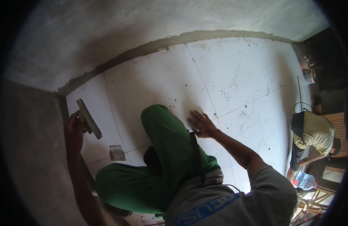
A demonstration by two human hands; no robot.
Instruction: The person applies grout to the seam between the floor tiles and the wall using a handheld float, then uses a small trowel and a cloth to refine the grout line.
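- L hand [75, 132]: fingers curled round grip side of flat grey-green float [89, 119]; float tilted, near L wall [34, 132], above/left of rect. cutout [116, 153] in tile floor [147, 83].
- R hand [201, 125]: fingers spread, nothing gripped, at tile floor just beside bent knee in green trousers [159, 120]; can't tell if palm's touching.
- Dark bits, e.g. debris [241, 112], on tiles nr joints.
- Co-worker [313, 130] bent over, far R; clear plastic bottle [305, 180] nr them.
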